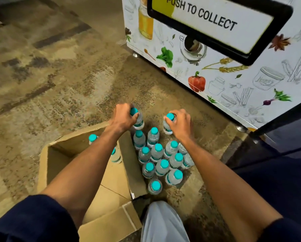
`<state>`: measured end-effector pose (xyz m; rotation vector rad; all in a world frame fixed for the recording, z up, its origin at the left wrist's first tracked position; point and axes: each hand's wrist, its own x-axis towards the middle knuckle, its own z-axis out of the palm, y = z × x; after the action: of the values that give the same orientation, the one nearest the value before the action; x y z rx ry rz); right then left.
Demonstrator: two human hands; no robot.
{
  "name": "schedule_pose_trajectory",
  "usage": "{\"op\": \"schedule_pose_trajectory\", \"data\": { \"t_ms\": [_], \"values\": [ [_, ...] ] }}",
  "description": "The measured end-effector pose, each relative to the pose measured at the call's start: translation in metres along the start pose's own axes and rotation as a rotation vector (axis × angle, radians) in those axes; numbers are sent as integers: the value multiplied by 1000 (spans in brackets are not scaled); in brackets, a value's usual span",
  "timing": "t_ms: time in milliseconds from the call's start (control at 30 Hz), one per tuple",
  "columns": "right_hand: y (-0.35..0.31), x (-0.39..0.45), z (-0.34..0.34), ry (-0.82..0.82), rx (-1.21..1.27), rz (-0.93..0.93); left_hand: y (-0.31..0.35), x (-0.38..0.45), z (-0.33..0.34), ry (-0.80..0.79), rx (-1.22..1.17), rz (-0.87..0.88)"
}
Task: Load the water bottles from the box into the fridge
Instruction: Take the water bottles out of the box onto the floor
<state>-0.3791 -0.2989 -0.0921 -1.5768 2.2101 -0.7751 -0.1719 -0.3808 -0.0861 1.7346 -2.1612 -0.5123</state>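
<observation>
An open cardboard box (87, 172) lies on the carpet at lower left, with two teal-capped water bottles (92, 138) still showing inside near its far wall. Several more small clear bottles (159, 169) stand upright in a cluster on the floor just right of the box. My left hand (122, 117) grips one bottle (139, 122) by its neck beyond the cluster. My right hand (180, 124) grips another bottle (167, 125) the same way. A dark fridge door (275, 154) shows at the right edge.
A white vending cabinet (181, 55) with food drawings and a "PUSH TO COLLECT" flap stands at the back right on small feet. My grey trouser knee (161, 222) is low in the middle. Patterned brown carpet (50, 75) stretches to the left.
</observation>
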Motion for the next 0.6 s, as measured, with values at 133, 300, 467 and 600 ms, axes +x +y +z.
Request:
{"op": "schedule_pose_trajectory", "data": {
  "t_ms": [133,300,467,600],
  "values": [
    [21,7,24,-51,-64,83,-9,9,23,-54,-13,-70],
    [33,9,49,-74,-18,229,-15,10,48,-124,-54,-130],
    [42,4,53,-74,-15,239,-19,4,67,-171,-20,-152],
    [41,4,47,-126,-90,253,-20,1,70,-197,-10,-168]
  ]
}}
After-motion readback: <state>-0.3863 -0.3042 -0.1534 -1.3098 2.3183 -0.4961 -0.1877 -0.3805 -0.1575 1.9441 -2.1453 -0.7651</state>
